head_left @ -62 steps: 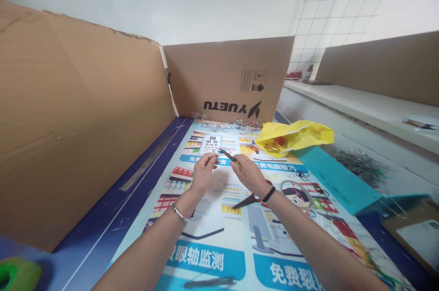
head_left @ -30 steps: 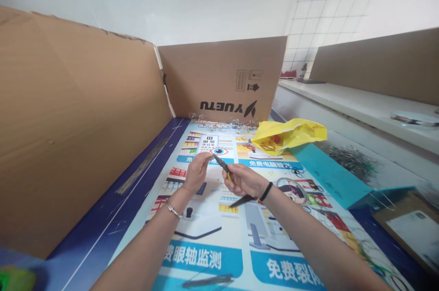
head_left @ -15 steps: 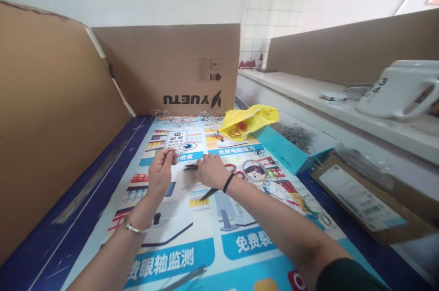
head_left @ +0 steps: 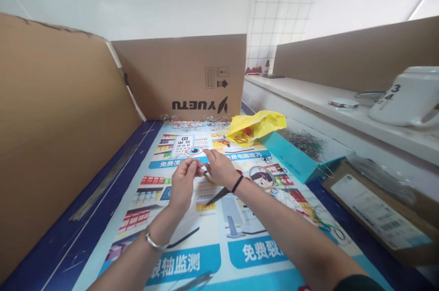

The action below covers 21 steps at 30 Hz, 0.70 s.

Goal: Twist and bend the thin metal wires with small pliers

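My left hand (head_left: 185,181) is closed in a pinch, its fingertips meeting those of my right hand. What it pinches is too small to make out. My right hand (head_left: 221,170) reaches in from the other side with bent fingers; anything in them is hidden. Under my right wrist lies a pair of scissors with red handles, its dark blade (head_left: 218,196) pointing toward the lower left. A small dark-tipped tool (head_left: 206,174) shows only partly below my fingers. All this is above a printed poster (head_left: 226,254) covering the table.
A yellow bag (head_left: 257,124) lies beside a turquoise box (head_left: 286,156) of thin metal pieces (head_left: 305,142). A cardboard carton (head_left: 377,213) and a shelf with a white mug (head_left: 404,99) stand right. Cardboard panels (head_left: 178,67) wall off the back and left. Loose wires (head_left: 312,204) lie right.
My right hand has lifted from beside the dark-tipped tool and come to my left fingertips. My left hand has moved right and slightly down. The whole view has shifted a little.
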Available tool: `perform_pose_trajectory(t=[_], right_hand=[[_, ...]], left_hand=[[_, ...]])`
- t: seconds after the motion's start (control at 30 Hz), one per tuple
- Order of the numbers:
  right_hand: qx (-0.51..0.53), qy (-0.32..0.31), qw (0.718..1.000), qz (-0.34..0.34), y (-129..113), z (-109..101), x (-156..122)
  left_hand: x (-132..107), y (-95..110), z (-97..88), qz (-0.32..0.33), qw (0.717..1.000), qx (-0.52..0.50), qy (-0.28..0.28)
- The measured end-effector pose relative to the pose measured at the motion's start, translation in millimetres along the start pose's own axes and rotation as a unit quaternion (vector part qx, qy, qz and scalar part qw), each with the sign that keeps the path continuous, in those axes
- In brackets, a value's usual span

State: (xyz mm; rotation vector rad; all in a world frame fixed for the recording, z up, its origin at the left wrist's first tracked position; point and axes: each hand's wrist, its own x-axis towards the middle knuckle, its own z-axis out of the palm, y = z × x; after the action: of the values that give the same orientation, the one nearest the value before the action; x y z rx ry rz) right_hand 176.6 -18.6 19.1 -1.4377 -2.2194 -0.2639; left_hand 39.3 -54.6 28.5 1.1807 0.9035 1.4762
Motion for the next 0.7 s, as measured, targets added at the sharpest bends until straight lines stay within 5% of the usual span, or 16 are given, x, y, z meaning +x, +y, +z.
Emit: perform_pose_trajectory(t=[0.17, 0.3, 0.43, 0.6, 0.7], right_hand=[[0.011, 0.068, 0.995, -0.074, 7.6, 9.2, -3.9], [0.128, 0.101, 0.978, -0.131, 8.7, 6.1, -1.3], [0.322, 0.068, 0.944, -0.039, 3.5, -14.4, 11.0], [0.573, -0.069, 0.807, 0.128, 3.3, -45.5, 21.7], [0.615, -0.105, 0.766, 0.156, 5.8, -55.7, 16.2]], left_hand=[[-17.7, 8.9, 17.2, -0.037, 0.997, -0.049, -0.050], [-25.1, 18.9, 21.7, -0.015, 0.997, -0.008, -0.082], [-18.9, 21.8, 15.6, 0.022, 0.999, 0.046, -0.014], [-2.8, 16.4, 6.2, -0.004, 1.000, -0.002, 0.029], [1.1, 15.6, 3.9, -0.017, 0.999, -0.041, 0.023]])
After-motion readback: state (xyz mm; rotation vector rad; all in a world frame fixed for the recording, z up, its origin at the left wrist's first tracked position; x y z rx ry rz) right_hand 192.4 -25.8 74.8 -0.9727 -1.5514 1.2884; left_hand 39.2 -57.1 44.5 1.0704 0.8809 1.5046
